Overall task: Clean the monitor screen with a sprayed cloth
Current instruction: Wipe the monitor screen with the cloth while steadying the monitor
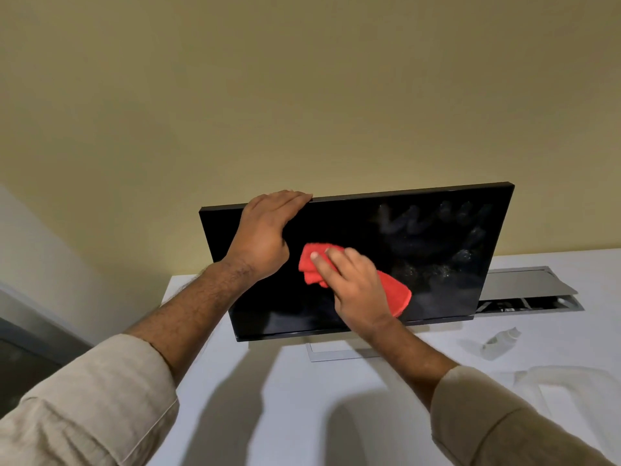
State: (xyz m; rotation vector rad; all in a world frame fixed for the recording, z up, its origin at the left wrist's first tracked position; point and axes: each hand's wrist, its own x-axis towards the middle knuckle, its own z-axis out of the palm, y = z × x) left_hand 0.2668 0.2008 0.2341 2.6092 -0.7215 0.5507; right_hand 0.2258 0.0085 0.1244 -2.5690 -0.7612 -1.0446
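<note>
A black monitor (437, 264) stands tilted on a white desk (302, 398), its screen off. Wet smears and wipe streaks show on the screen's upper right part. My left hand (265, 237) grips the monitor's top edge near the left corner, fingers curled over the back. My right hand (356, 290) presses a folded red cloth (396, 290) flat against the middle of the screen. Part of the cloth is hidden under my fingers.
A small clear spray bottle (500, 343) lies on the desk at the right. A silver cable hatch (527, 287) sits open behind the monitor. The silver monitor stand (336, 353) rests below the screen. A white translucent object (571, 381) lies at the far right.
</note>
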